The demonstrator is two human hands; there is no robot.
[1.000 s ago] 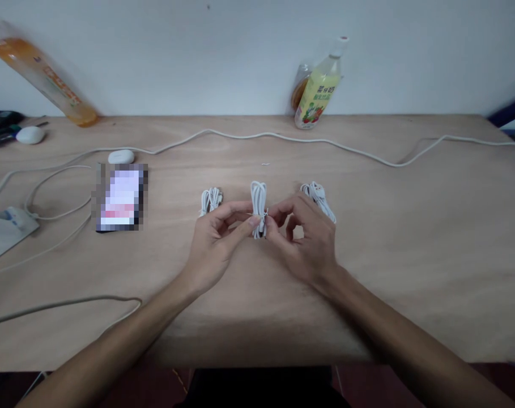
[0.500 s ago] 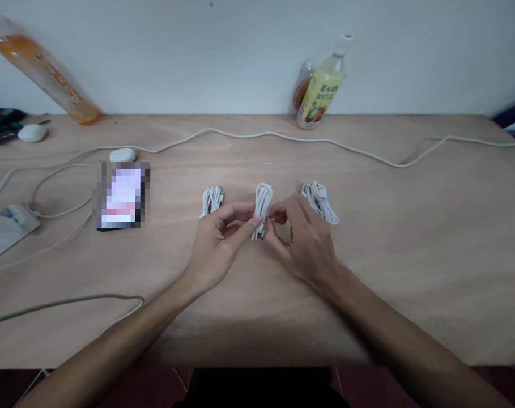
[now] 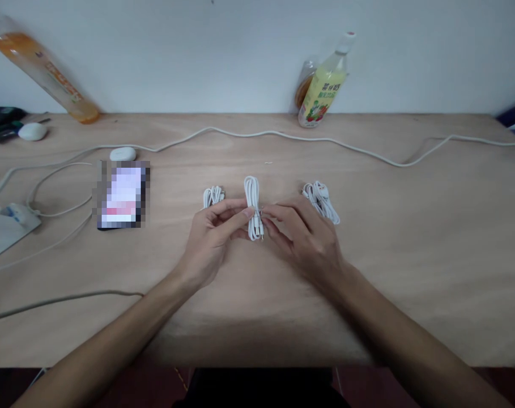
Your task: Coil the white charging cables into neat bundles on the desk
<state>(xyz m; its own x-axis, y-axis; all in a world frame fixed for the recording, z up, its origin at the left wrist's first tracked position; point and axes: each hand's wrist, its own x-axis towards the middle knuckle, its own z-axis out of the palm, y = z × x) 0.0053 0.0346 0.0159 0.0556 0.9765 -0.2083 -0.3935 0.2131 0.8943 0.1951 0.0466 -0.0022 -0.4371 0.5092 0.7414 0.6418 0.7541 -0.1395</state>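
Observation:
A bundled white charging cable (image 3: 252, 192) is held upright just above the table, its plugs pointing down. My left hand (image 3: 212, 238) is closed on its middle, thumb in front and fingers behind. My right hand (image 3: 306, 238) is at the bundle's right side, thumb and forefinger pinched at a thin twist tie (image 3: 261, 211) around the cable's waist. A second coiled white cable (image 3: 213, 196) lies behind my left hand, partly hidden by it. Another white cable bundle (image 3: 324, 201) lies behind my right hand.
A phone (image 3: 123, 195) and a white earbud case (image 3: 123, 154) lie on the left. A long white cord (image 3: 291, 135) crosses the table behind the bundles. An orange drink bottle (image 3: 49, 76) and a yellow drink bottle (image 3: 323, 88) lean at the wall.
The held cable bundle has shifted slightly left and turned, so its plugs now show at the front. The right fingertips have moved a little away from the bundle, at its tie.

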